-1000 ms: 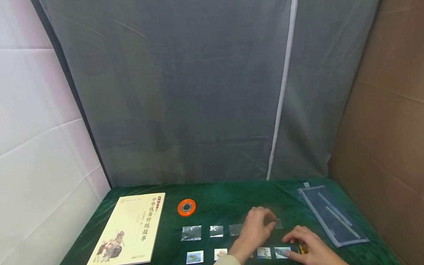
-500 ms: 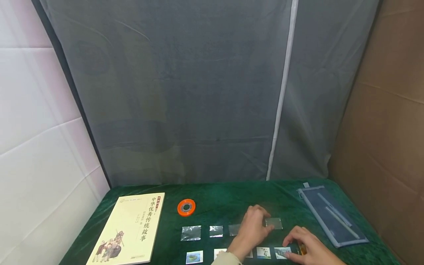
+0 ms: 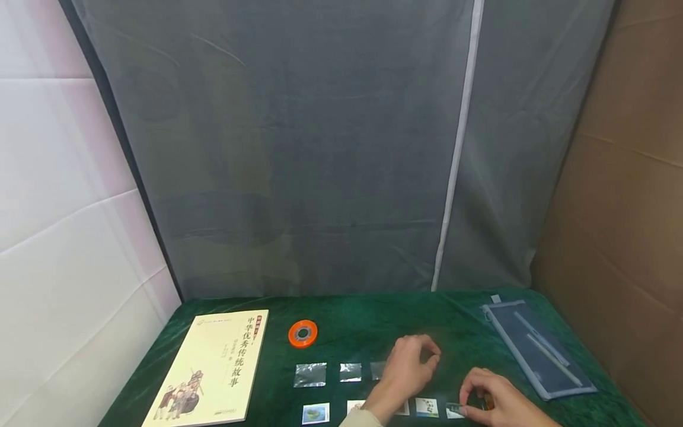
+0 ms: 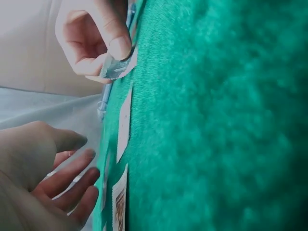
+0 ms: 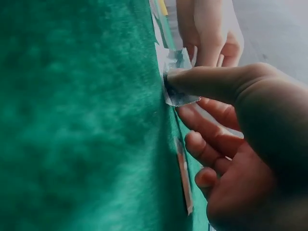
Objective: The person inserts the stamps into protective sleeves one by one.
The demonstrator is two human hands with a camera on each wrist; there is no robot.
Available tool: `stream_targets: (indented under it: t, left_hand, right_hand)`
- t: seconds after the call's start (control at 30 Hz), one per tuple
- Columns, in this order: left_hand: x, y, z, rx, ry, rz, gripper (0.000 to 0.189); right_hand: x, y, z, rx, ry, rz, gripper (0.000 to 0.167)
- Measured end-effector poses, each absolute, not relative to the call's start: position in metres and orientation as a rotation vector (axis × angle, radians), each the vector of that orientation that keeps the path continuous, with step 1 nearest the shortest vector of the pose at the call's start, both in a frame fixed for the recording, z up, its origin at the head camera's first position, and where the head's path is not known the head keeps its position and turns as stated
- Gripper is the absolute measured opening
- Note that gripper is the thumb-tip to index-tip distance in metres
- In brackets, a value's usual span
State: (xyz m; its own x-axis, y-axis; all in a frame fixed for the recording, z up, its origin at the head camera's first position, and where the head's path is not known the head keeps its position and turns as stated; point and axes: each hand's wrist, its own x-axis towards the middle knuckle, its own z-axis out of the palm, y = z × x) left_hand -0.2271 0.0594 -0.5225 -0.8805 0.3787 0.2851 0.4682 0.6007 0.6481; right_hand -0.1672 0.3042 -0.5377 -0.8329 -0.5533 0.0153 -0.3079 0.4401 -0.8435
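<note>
Low on the green cloth, my right hand [image 3: 496, 400] pinches a small stamp [image 3: 454, 410] with its thumb and fingers. In the left wrist view the stamp [image 4: 114, 70] is tilted, one edge raised off the cloth. My left hand [image 3: 408, 367] hovers palm down over the middle of the table; its fingers [image 4: 62, 185] look loosely spread, with nothing clearly seen between them. More stamps lie in a row, one showing a green picture [image 3: 316, 413] and another a pale print [image 3: 427, 407]. Clear plastic sleeves [image 3: 310, 375] [image 3: 350, 372] lie behind them, one [image 3: 377, 370] partly hidden by my left hand.
A cream book [image 3: 210, 367] lies at the left and an orange ring-shaped roll [image 3: 303, 334] behind the sleeves. At the right is a zip pouch [image 3: 539, 350] with slim tools in it. A yellow item [image 3: 488, 401] shows partly behind my right hand.
My right hand has drawn back slightly, and the stamp under its thumb is now tilted. A clear sleeve seen right of my left hand half a second ago no longer shows.
</note>
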Motion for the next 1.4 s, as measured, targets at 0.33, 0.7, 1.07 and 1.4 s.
stream_targets:
  t: [0.33, 0.7, 1.07, 1.4]
  left_hand:
    - [-0.223, 0.022, -0.52, -0.71, -2.591, -1.582, 0.004]
    - [-0.21, -0.025, -0.522, -0.551, -2.446, -1.81, 0.01]
    - [-0.2, -0.044, -0.517, -0.391, -2.321, -2.203, 0.018]
    - [-0.191, -0.047, -0.524, -0.33, -2.295, -2.352, 0.036]
  right_hand:
    - [-0.181, 0.278, -0.522, -0.628, 2.515, -1.452, 0.008]
    - [-0.191, 0.225, -0.523, -0.353, 2.564, -1.768, 0.016]
    - [-0.183, 0.205, -0.53, -0.224, 2.316, -2.131, 0.02]
    - [-0.178, 0.202, -0.546, -0.203, 2.169, -2.268, 0.02]
